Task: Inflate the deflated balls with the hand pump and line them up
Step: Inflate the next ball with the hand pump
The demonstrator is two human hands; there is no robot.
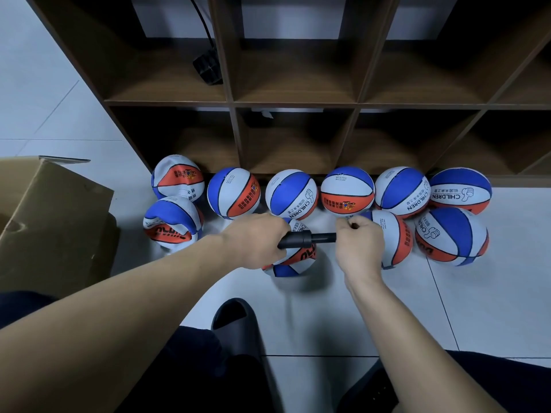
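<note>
A black hand pump [307, 239] lies level between my hands above the floor. My left hand [256, 239] grips its thick barrel end. My right hand [359, 242] grips the thin end, fingers curled round it. Under the pump sits a ball [293, 260], mostly hidden by my left hand. Several red, white and blue balls stand in a row against the shelf, among them one [290, 193] straight ahead. Two dented, deflated balls lie at the left, one [173, 223] in front of the other [178, 177]. Two more balls [396, 238] [451, 235] sit at the right front.
A dark wooden cubby shelf [298, 104] rises behind the balls, with a black object [207, 67] in one cubby. An open cardboard box [50, 222] stands at the left. My black slipper [238, 320] rests on the white tiled floor [343, 317].
</note>
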